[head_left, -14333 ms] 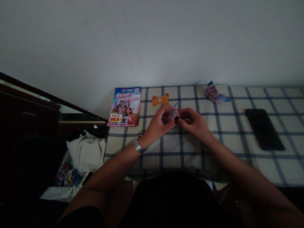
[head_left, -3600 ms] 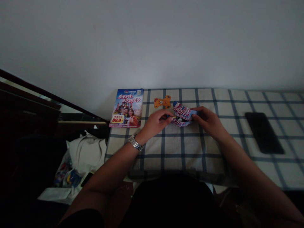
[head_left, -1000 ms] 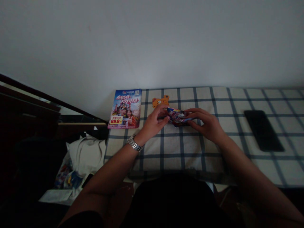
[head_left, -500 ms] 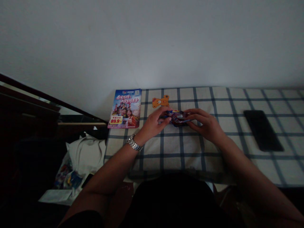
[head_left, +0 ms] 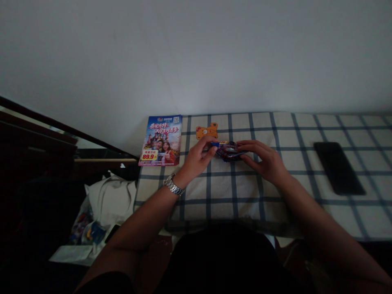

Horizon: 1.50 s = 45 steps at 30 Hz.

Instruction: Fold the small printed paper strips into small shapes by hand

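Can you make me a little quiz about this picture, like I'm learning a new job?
1. Which wrist wears the metal wristwatch, left or right?
2. True or false: the orange bear-shaped cutout touches the brochure.
3. What do the fingers of the left hand and the right hand hold?
A. the brochure
B. a crumpled printed wrapper
C. a black phone

Key: 1. left; 2. false; 3. B
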Tool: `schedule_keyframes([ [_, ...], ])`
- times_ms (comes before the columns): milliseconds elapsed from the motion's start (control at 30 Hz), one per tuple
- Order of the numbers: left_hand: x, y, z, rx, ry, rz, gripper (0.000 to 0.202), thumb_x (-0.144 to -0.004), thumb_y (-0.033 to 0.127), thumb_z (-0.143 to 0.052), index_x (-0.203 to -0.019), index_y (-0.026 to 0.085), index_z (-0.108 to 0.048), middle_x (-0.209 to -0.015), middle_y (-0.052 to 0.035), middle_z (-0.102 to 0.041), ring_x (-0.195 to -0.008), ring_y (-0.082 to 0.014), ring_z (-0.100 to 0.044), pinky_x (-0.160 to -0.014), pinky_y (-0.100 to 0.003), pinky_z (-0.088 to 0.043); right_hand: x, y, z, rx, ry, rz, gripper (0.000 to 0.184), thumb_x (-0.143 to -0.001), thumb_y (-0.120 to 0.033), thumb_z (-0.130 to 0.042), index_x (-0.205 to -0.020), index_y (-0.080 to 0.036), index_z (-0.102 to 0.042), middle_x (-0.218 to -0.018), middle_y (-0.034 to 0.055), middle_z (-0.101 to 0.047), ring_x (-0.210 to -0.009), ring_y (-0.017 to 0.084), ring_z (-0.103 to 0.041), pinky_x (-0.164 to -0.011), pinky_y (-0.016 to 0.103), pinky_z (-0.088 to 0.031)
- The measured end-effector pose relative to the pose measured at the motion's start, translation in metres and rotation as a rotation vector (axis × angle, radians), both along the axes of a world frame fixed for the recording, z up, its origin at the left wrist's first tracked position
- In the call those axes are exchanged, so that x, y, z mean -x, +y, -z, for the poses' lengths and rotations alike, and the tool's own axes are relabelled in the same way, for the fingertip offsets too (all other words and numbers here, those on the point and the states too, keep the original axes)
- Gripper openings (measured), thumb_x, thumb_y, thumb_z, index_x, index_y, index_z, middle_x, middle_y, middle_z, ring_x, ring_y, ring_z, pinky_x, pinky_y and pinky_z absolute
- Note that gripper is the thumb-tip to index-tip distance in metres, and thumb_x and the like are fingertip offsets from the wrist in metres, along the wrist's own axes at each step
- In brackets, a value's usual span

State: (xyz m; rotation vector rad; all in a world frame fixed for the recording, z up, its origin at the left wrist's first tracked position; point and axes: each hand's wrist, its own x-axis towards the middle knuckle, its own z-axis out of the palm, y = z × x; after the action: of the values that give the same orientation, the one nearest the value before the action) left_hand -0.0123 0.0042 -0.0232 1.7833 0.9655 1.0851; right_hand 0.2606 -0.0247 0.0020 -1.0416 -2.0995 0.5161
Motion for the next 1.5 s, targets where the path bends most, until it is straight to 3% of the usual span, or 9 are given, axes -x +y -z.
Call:
schedule_keyframes([
  [400,0.003,0.002,0.002,0.049,-0.015,0.038,0.03,-0.105,0.046,-0.061,-0.121,0.021,-0.062,-0.121,-0.0088,-0.068,-0.109,-0.0194,-0.071,-0.092,-0.033,-0.064,-0.001,-0.002,0.009,-0.057,-0.057,-0.014,0.016,-0.102,-0.024,-0.066,-0.116,-0.027,-0.073,-0.131,0.0092,-0.074,-0.116,0.026,-0.075,-0.1,0.045,-0.065],
  [733,0.004,0.002,0.003,0.056,-0.031,0.064,0.023,-0.103,0.037,-0.063,-0.117,0.02,-0.06,-0.124,-0.0103,-0.068,-0.116,-0.0201,-0.071,-0.098,-0.036,-0.064,-0.001,-0.001,0.008,-0.028,-0.056,-0.03,0.017,-0.102,-0.024,-0.065,-0.118,-0.027,-0.073,-0.132,0.0094,-0.074,-0.119,0.027,-0.074,-0.104,0.047,-0.064],
  [967,0.003,0.003,0.002,0.03,0.007,0.044,0.018,-0.102,0.032,-0.064,-0.116,0.02,-0.061,-0.121,-0.0095,-0.07,-0.11,-0.019,-0.072,-0.097,-0.036,-0.064,-0.002,0.002,0.011,0.025,-0.026,-0.033,0.019,-0.103,-0.026,-0.064,-0.12,-0.028,-0.072,-0.134,0.0079,-0.073,-0.123,0.028,-0.072,-0.107,0.05,-0.061],
  [1100,0.002,0.003,0.004,0.063,-0.008,0.016,0.022,-0.102,0.037,-0.065,-0.117,0.02,-0.063,-0.115,-0.0076,-0.072,-0.102,-0.0174,-0.073,-0.09,-0.032,-0.065,-0.001,0.002,0.011,0.051,0.022,-0.01,0.03,-0.103,-0.028,-0.065,-0.133,-0.029,-0.067,-0.13,0.0097,-0.073,-0.121,0.029,-0.072,-0.105,0.052,-0.062],
  [1200,0.0,0.004,0.004,0.107,-0.046,0.008,0.026,-0.101,0.042,-0.067,-0.116,0.02,-0.064,-0.113,-0.0069,-0.071,-0.097,-0.0169,-0.073,-0.083,-0.03,-0.065,-0.001,0.001,0.01,0.064,0.05,-0.014,0.046,-0.099,-0.035,-0.071,-0.144,-0.031,-0.059,-0.138,0.0118,-0.066,-0.126,0.031,-0.068,-0.104,0.051,-0.063],
  [1333,0.0,0.005,0.002,0.143,-0.078,0.005,0.029,-0.1,0.046,-0.069,-0.113,0.02,-0.064,-0.104,-0.0045,-0.07,-0.085,-0.0148,-0.071,-0.074,-0.028,-0.063,-0.003,0.002,0.012,-0.003,-0.028,-0.04,0.073,-0.089,-0.044,-0.083,-0.154,-0.034,-0.051,-0.148,0.0135,-0.056,-0.136,0.036,-0.06,-0.112,0.058,-0.057],
  [1500,0.0,0.006,-0.001,0.111,-0.052,0.005,0.029,-0.101,0.047,-0.068,-0.111,0.02,-0.065,-0.099,-0.0036,-0.07,-0.084,-0.0142,-0.069,-0.072,-0.025,-0.058,-0.003,0.003,0.018,-0.02,-0.114,-0.064,0.084,-0.088,-0.042,-0.082,-0.161,-0.034,-0.041,-0.151,0.0147,-0.052,-0.139,0.038,-0.056,-0.113,0.06,-0.055],
])
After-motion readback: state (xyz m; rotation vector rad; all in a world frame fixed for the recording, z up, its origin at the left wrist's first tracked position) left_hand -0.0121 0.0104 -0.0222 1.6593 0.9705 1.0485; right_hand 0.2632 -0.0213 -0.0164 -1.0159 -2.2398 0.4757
